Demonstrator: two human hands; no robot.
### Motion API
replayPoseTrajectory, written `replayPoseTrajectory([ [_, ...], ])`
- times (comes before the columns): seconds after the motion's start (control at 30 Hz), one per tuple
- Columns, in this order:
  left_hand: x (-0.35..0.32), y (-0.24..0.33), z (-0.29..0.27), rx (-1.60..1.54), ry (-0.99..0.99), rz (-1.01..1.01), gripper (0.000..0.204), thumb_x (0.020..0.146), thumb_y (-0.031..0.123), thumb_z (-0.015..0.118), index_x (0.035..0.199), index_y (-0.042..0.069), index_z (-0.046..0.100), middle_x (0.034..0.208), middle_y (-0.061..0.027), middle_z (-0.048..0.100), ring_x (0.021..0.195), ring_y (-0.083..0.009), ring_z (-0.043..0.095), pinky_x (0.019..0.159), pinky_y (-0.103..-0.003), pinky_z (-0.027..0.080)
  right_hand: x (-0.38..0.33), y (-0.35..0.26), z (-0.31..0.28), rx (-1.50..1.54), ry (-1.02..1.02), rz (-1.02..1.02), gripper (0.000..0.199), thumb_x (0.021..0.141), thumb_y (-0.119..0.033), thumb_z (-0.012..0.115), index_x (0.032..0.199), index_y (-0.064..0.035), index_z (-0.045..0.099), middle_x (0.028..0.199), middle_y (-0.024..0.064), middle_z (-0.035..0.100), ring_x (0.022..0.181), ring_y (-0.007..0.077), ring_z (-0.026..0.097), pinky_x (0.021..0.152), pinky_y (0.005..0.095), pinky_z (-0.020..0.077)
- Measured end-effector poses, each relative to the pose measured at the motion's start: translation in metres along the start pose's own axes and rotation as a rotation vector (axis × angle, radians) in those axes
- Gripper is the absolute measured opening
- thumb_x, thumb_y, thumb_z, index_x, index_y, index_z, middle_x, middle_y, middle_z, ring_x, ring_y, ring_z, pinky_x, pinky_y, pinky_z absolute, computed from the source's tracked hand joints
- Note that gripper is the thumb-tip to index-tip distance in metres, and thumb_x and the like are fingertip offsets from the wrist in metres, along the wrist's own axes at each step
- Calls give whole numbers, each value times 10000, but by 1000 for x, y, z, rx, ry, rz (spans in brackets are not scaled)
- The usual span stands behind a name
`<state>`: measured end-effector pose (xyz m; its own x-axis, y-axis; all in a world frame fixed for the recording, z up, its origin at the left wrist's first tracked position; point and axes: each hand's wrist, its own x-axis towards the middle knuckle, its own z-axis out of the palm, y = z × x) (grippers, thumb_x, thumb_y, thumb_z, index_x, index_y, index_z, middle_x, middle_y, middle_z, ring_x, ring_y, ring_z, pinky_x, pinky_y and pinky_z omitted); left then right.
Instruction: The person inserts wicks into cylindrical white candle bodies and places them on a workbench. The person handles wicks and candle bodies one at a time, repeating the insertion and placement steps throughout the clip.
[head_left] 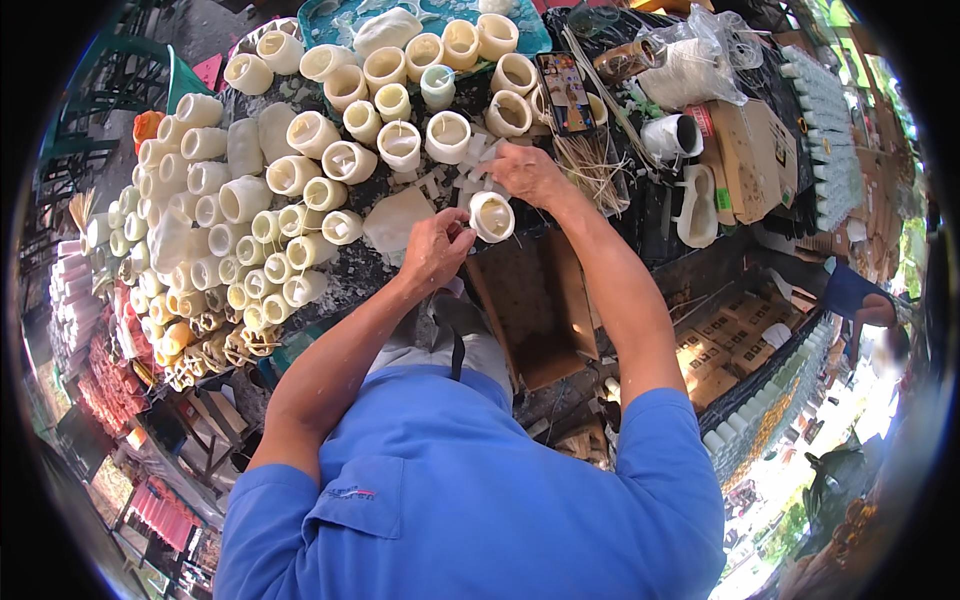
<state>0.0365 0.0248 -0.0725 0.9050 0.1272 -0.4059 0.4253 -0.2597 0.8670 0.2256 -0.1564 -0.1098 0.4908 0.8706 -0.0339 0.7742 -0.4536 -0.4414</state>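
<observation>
1. While the cup [492, 216] sits at the near edge of the table [350, 270], we find both hands close around it, the left hand [438, 245] on its left and the right hand [530, 175] beyond it, toward the upper right.

2. We judge that the next move turns on this: the cup lies just right of the left fingertips, which are nearer to it than the right ones and seem to touch its side.

3. The cup looks roughly upright, its mouth toward us, so its axis runs up toward our view. Something pale lies inside; we cannot make out what.

4. On the left, we see thumb and forefinger drawn close together at the cup's wall. Whether they pinch the wall, or something thin beside it, we cannot tell.

5. On the right, we see the fingers bent down over the pale tabs [466, 183], behind the cup. We cannot tell whether they pinch one.

6. Around them, we note a slab [398, 222] left of the cup, another cup standing beyond the tabs [447, 136], sticks [592, 175] right of the right hand, and a box [540, 340] below the table's edge.
</observation>
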Motion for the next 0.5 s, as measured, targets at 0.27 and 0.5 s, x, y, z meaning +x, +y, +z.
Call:
replayPoseTrajectory([
  [0.27,-19,-8,-15,45,-15,-11,329,953,180,792,1203,-30,750,858,-99,764,755,-171,686,723,-345,553,16,2,26,-307,-132,-145,175,947,-187,615,961,-126,779,1012,127,714,863,344,789,749,478,651],
  [0.5,-40,-3,-27,107,-24,11,321,953,161,783,1214,-23,752,896,-108,772,782,-190,705,756,-353,572,-13,-24,-10,24,158,50,112,962,-118,643,1036,-80,718,1085,135,688,965,356,747,813,471,622],
])
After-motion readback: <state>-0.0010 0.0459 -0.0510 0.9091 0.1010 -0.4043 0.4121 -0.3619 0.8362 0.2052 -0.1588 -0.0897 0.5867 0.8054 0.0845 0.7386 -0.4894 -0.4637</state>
